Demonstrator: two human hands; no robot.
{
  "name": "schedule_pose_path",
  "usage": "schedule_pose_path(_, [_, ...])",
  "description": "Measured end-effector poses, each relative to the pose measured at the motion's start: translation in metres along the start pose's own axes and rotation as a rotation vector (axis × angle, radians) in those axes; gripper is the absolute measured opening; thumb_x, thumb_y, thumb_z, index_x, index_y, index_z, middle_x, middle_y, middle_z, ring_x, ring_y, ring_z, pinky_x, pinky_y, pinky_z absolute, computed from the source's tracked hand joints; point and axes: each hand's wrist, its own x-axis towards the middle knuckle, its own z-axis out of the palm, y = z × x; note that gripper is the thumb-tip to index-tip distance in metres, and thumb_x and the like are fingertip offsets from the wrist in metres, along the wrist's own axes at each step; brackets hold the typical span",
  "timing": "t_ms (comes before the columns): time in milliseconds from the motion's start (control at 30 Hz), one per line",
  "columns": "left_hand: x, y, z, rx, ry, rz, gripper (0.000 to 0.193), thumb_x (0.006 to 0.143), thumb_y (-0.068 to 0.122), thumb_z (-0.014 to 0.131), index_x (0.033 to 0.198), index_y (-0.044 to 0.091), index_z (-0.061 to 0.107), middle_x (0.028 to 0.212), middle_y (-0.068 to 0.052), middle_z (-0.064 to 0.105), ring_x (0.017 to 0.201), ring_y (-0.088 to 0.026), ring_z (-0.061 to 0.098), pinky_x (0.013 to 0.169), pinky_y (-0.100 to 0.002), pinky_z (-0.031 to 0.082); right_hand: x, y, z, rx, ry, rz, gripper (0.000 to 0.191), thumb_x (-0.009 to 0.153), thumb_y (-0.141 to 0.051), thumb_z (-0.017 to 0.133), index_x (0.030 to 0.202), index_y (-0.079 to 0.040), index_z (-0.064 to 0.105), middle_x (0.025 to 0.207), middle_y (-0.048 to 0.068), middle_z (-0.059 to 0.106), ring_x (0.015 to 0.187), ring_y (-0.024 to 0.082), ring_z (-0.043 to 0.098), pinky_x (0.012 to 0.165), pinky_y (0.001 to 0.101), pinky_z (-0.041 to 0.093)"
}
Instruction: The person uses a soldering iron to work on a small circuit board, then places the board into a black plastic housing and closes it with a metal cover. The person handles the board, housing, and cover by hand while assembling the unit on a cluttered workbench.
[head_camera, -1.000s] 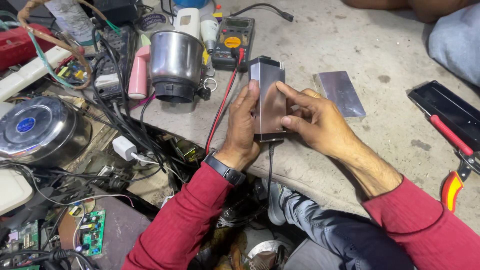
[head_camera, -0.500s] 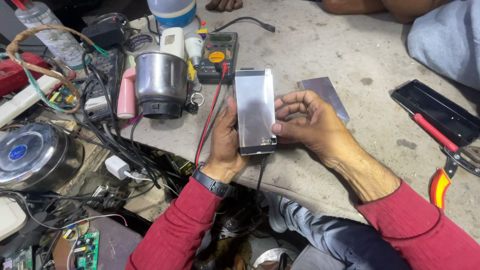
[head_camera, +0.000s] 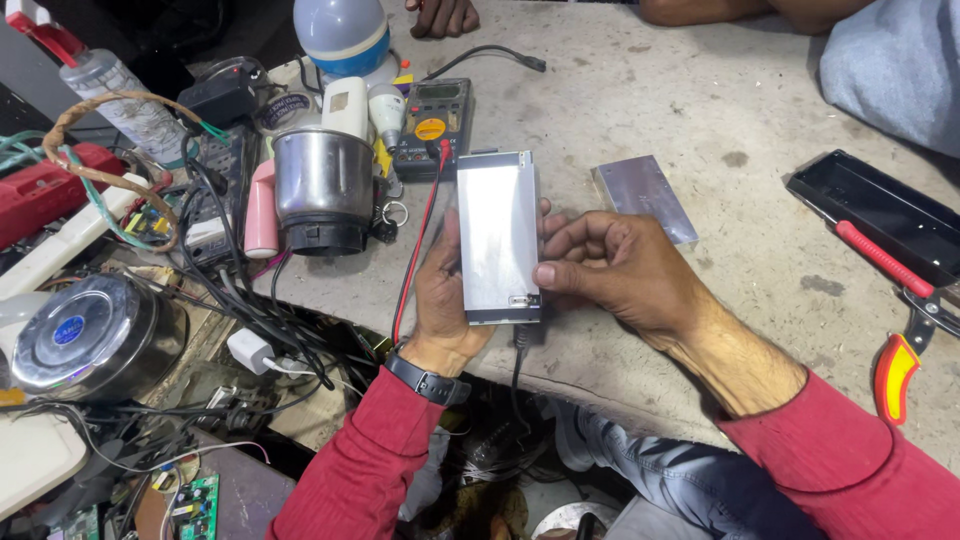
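Two hands held one silver metal box (head_camera: 498, 235) above the table edge (head_camera: 700, 350), long axis running away from the body. Left hand (head_camera: 440, 300) cradled it from beneath, fingers wrapped; right hand (head_camera: 625, 270) pinched its right edge, thumb on top.

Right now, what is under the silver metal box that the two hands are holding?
Under the silver metal box lies the left hand, its palm supporting it. The right hand's thumb presses the box's edge. A black cable hangs below. The box's underside is covered, so it cannot be seen.
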Motion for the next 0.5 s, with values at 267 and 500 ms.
schedule_pose_path(267, [-0.0005,-0.0002,0.0013,0.119,0.043,0.028,0.073,0.105,0.057,0.039,0.155,0.004,0.038,0.147,-0.023,0.053,0.136,-0.038,0.054,0.115,-0.052,0.047,-0.0053,0.0014,0.0038,-0.035,0.07,0.007,0.022,0.084,-0.009,0.078,0.101,0.004,0.071,0.086,0.009,0.076,0.074,0.011,0.073,0.068,0.0241,0.062])
schedule_pose_path(500, [0.0006,0.0009,0.0034,0.103,0.06,-0.01,0.075,0.105,0.058,0.041,0.154,0.001,0.041,0.148,-0.022,0.054,0.14,-0.035,0.054,0.117,-0.051,0.047,-0.0051,-0.0003,0.0061,-0.112,0.082,0.016,0.023,0.086,-0.01,0.077,0.102,0.006,0.074,0.081,0.01,0.076,0.069,0.012,0.071,0.063,0.0248,0.059])
